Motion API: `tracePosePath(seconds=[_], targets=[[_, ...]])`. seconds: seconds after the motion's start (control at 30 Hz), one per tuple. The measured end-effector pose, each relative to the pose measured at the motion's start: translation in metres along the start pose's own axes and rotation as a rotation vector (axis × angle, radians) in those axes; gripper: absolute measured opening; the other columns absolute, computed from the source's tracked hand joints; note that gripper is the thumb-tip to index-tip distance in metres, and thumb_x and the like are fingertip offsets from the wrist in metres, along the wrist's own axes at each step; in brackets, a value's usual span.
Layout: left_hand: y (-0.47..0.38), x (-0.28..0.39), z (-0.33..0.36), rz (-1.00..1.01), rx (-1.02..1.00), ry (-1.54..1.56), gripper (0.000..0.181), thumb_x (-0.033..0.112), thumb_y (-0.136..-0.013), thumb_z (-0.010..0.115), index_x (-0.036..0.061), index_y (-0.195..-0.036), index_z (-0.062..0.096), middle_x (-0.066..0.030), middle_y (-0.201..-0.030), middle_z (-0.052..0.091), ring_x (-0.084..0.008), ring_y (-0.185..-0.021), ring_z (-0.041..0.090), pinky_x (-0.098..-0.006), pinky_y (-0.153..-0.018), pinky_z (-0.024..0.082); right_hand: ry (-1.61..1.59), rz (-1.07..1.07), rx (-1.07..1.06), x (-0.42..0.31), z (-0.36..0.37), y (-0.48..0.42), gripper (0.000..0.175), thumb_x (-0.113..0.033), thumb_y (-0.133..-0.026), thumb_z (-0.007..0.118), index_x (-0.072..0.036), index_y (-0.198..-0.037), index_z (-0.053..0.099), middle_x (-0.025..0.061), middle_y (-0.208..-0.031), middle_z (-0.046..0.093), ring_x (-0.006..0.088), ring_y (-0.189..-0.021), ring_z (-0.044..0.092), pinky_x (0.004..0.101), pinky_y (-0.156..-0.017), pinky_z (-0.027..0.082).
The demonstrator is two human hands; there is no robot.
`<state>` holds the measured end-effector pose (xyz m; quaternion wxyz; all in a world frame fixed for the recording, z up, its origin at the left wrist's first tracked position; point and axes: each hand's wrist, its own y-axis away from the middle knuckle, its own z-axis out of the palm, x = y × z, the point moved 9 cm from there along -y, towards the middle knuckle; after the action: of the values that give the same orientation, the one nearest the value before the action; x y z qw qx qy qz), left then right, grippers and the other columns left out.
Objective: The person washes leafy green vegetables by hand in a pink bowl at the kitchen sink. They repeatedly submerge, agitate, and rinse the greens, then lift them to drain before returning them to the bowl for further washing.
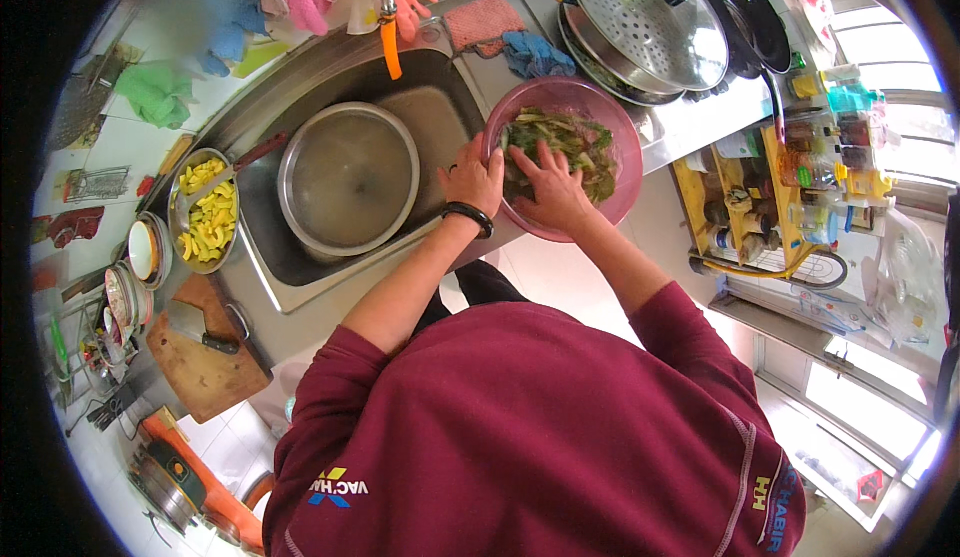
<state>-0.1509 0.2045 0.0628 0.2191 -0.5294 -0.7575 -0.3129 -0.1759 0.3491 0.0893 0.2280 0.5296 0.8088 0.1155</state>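
Note:
A pink plastic basin (631, 153) holds wet leafy greens (559, 130) at the right edge of the sink. My left hand (477, 180), with a dark bangle on its wrist, grips the basin's left rim, the thumb lying along the edge. Inside the basin, my right hand (553, 188) rests on the greens with its fingers spread; its fingertips are partly among the leaves. To the left, a wide metal bowl (410, 182) of cloudy water stands in the stainless steel sink (450, 99).
Above the sink hangs a faucet (387, 24) with an orange spout. Stacked steamer pots (645, 24) and a frying pan (750, 20) stand behind the basin. Cut yellow-green vegetable pieces fill an oval metal dish (175, 212). A cleaver (196, 324) lies on a wooden cutting board (214, 380).

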Motion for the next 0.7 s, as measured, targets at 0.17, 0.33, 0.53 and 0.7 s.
tracePosePath(seconds=[0.17, 0.33, 0.53, 0.7], targets=[[0.000, -0.001, -0.001, 0.016, 0.018, -0.095, 0.056, 0.051, -0.097, 0.037, 0.0167, -0.140, 0.045, -0.0120, -0.139, 0.051, -0.0358, -0.118, 0.057, -0.0671, -0.108, 0.023, -0.037, 0.208, 0.426, 0.010, -0.034, 0.013, 0.072, -0.033, -0.076, 0.070, -0.024, -0.143, 0.045, 0.0208, -0.150, 0.032, 0.0440, -0.136, 0.032, 0.0681, -0.100, 0.035], [-0.002, -0.005, 0.005, -0.018, -0.032, -0.073, 0.053, 0.051, -0.097, 0.037, 0.0198, -0.139, 0.046, -0.0117, -0.138, 0.051, -0.0379, -0.118, 0.057, -0.0690, -0.108, 0.022, 0.066, 0.072, 0.118, 0.009, -0.003, 0.003, 0.079, -0.037, -0.073, 0.076, -0.028, -0.145, 0.042, 0.0185, -0.152, 0.027, 0.0412, -0.137, 0.031, 0.0673, -0.101, 0.034], [0.001, -0.002, 0.000, 0.006, 0.007, -0.064, 0.053, 0.051, -0.098, 0.037, 0.0199, -0.139, 0.046, -0.0108, -0.137, 0.052, -0.0373, -0.119, 0.056, -0.0688, -0.108, 0.022, -0.015, 0.205, 0.244, 0.023, -0.015, 0.015, 0.072, -0.035, -0.074, 0.077, -0.019, -0.139, 0.050, 0.0174, -0.148, 0.033, 0.0393, -0.134, 0.035, 0.0635, -0.099, 0.040], [0.001, -0.002, -0.001, 0.004, -0.001, -0.061, 0.053, 0.050, -0.098, 0.038, 0.0184, -0.140, 0.046, -0.0105, -0.137, 0.052, -0.0375, -0.118, 0.056, -0.0690, -0.108, 0.022, -0.040, 0.069, 0.296, 0.001, -0.028, 0.018, 0.061, -0.031, -0.077, 0.074, -0.007, -0.129, 0.055, 0.0208, -0.133, 0.046, 0.0426, -0.125, 0.043, 0.0556, -0.097, 0.044]])
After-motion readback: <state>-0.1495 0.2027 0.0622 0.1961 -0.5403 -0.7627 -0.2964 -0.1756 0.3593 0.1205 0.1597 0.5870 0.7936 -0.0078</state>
